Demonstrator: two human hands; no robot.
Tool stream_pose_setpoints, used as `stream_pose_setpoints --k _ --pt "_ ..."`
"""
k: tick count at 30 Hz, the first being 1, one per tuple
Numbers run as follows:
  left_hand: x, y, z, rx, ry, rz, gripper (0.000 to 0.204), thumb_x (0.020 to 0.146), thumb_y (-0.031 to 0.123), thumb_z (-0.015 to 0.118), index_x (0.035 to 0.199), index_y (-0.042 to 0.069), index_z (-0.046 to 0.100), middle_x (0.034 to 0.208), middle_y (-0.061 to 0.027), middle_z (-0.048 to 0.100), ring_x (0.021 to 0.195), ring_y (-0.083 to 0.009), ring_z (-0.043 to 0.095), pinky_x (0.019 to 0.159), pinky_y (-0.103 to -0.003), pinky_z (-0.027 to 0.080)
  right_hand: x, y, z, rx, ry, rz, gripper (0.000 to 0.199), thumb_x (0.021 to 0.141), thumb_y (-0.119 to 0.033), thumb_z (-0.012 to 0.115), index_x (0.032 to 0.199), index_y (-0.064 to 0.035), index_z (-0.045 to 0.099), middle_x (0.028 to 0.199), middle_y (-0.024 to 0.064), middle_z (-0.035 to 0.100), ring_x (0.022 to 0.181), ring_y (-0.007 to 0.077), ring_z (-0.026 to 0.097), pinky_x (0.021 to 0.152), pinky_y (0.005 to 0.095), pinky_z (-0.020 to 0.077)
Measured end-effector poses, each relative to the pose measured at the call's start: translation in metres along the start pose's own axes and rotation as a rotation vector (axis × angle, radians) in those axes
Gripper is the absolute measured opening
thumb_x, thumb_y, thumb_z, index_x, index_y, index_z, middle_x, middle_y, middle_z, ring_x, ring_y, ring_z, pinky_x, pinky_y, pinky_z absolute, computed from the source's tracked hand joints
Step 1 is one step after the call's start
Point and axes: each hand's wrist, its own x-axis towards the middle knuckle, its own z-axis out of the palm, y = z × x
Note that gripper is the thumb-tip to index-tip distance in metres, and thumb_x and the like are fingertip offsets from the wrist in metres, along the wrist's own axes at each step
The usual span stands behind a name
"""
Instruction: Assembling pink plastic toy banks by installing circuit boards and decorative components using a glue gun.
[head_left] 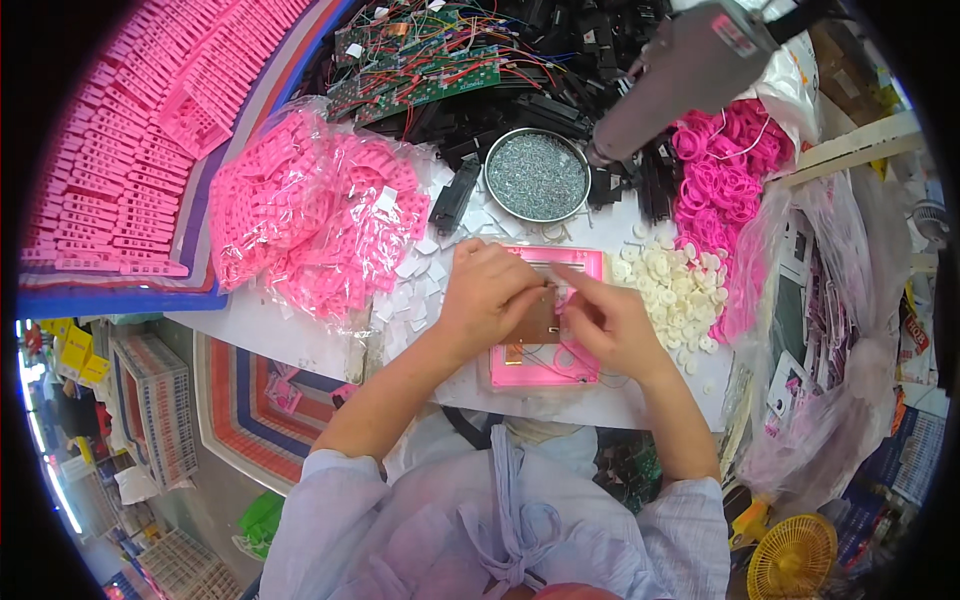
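A pink plastic housing lies on the white worktop just in front of me. In it is a brown circuit board, with thin wires along its near side. My left hand rests over the board's far left part, its fingers curled and the thumb drawn in; what they grip is hidden. From the right, my right hand reaches over the housing with the index finger toward the left fingertips and the other fingers bent. Anything small between its fingers is too small to make out.
A round metal tin of screws stands beyond the housing, beside a grey tool arm. Bagged pink parts lie left, cream discs and pink rings right. Green circuit boards and black parts fill the back.
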Motion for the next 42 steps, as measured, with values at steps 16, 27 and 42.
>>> stream_pose_setpoints --k 16,27,42 --pt "-0.005 0.005 -0.007 0.014 -0.122 0.032 0.017 0.079 0.013 0.075 0.095 0.015 0.071 0.089 0.0022 0.068 0.085 -0.0189 0.061 0.087 -0.04 0.036 -0.012 0.019 -0.045 -0.268 0.187 0.069 0.043 0.085 -0.012 0.065 0.128 -0.0094 0.065 0.072 0.0093 0.066 0.06 0.0204 0.064 0.059 0.0325 0.0496" --pt "-0.008 0.007 -0.008 -0.023 -0.059 -0.133 0.009 0.079 0.01 0.076 0.086 0.009 0.07 0.073 -0.0023 0.066 0.064 -0.0179 0.056 0.079 -0.036 0.039 0.075 0.086 -0.184 -0.839 0.583 -0.264 0.013 0.083 -0.01 0.065 0.094 -0.0041 0.07 0.095 0.013 0.069 0.089 0.0335 0.062 0.081 0.0441 0.0487" --pt "-0.017 0.006 -0.006 -0.022 -0.045 -0.129 0.011 0.08 0.013 0.076 0.089 0.012 0.07 0.076 0.0008 0.066 0.072 -0.0195 0.062 0.081 -0.039 0.04 0.149 0.086 -0.129 -1.345 0.482 -0.047 0.041 0.076 -0.03 0.079 0.103 -0.0058 0.06 0.086 0.0139 0.068 0.09 0.0355 0.063 0.069 0.0456 0.0525"
